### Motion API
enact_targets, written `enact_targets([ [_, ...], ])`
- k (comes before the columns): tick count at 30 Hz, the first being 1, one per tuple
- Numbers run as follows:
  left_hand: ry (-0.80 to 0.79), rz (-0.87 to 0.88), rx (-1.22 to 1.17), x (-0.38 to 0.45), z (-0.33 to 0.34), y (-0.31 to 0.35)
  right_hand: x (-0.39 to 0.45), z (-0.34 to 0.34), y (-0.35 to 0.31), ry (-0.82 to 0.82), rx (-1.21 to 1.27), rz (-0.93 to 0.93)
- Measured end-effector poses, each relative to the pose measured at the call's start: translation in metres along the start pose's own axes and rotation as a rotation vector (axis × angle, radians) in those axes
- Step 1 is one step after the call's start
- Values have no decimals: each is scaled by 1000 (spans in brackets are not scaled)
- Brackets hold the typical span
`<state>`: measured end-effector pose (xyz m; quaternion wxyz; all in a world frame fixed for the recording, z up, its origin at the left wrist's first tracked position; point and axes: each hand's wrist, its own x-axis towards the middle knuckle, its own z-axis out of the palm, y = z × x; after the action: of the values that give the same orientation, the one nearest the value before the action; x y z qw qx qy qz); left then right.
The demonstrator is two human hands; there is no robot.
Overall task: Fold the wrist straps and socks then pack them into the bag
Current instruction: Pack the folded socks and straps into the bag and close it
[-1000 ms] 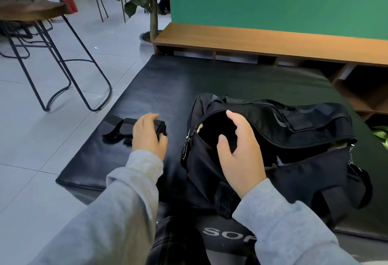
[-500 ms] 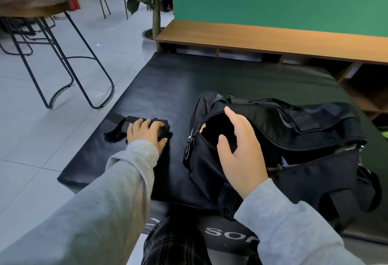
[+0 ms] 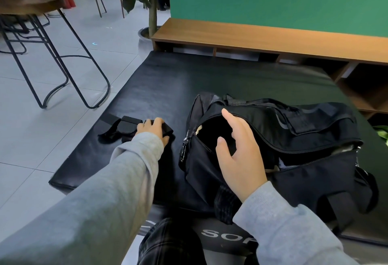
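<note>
**Left hand on folded wrist straps, right hand holding bag mouth open**

Head-cam view, looking down over grey sleeves onto a black padded mat (image 3: 168, 80). Centre-left of frame: left hand (image 3: 154, 129) laid over a small black bundle, the wrist straps (image 3: 128, 127), near the mat's left edge. Fingers curled over the bundle's right end, so grip reads as closed on the straps; how tight, can't tell. Loose strap tail trailing toward frame left, flat on mat.

Centre-right of frame: black duffel bag (image 3: 294, 139) lying on its side, zip open at the end facing the straps. Right hand (image 3: 239, 151) at the opening, fingers spread and mostly straight, index on the upper zip edge, thumb below; grip apart, propping the mouth wide rather than pinching it. Dark interior visible; contents not readable. Socks not identifiable anywhere in view.

Handling, as judgement: straps prob. light, soft webbing w/ some stiffer padded sections, likely to spring open if released. Best taken across the whole folded stack, thumb under and fingers over, tail tucked in. Bag fabric limp, so mouth prob. collapses w/o the right hand's support.

Upper frame: wooden shelf unit (image 3: 252, 38), green wall, plant trunk; upper left, metal stool legs on tiled floor.
</note>
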<state>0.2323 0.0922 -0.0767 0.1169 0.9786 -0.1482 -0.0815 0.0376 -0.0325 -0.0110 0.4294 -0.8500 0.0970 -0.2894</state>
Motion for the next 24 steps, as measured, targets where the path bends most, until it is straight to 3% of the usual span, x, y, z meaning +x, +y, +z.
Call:
enact_targets([
  [12, -86, 64, -23, -13, -1, 4, -1, 0, 1, 8, 26, 52],
  [18, -34, 188, 10, -38, 14, 4, -5, -3, -2, 17, 40, 79],
  [24, -26, 168, -116, -58, 20, -3, -14, -14, -1, 27, 36, 116],
])
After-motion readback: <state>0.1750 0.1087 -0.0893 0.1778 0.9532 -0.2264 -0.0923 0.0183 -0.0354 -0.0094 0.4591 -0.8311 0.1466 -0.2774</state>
